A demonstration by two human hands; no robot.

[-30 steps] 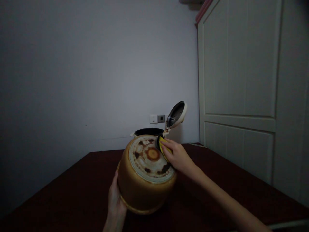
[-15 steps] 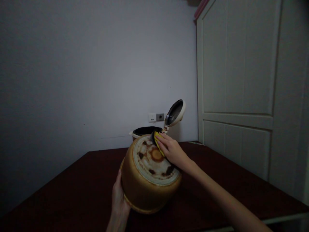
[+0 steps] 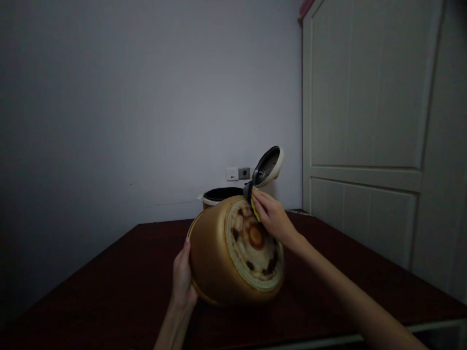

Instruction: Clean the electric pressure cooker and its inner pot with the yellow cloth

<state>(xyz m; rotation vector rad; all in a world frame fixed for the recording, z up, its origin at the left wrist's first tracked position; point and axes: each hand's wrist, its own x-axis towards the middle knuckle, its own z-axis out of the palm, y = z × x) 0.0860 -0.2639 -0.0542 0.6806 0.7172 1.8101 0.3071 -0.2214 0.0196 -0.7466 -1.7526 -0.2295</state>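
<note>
A gold-brown rice cooker inner pot [image 3: 215, 250] is tilted on its side, its stained pale base turned to the right. My left hand [image 3: 183, 277] grips its rim at the left, the thumb on the outside and the other fingers hidden behind. In my right hand [image 3: 273, 218] is a yellow and dark grey cloth [image 3: 254, 204], pressed against the upper edge of the base. Behind the pot stands a rice cooker [image 3: 221, 194], its lid [image 3: 269, 166] raised; the pot hides most of its body.
The dark red table [image 3: 120, 277] extends under both arms. At the back, a pale wall carries two socket plates [image 3: 238, 173]. A white panelled cabinet [image 3: 365, 121] rises along the right side.
The pot has turned so that its base faces more to the right and more of its side shows. My right hand with the cloth has shifted slightly right and up along the base's edge.
</note>
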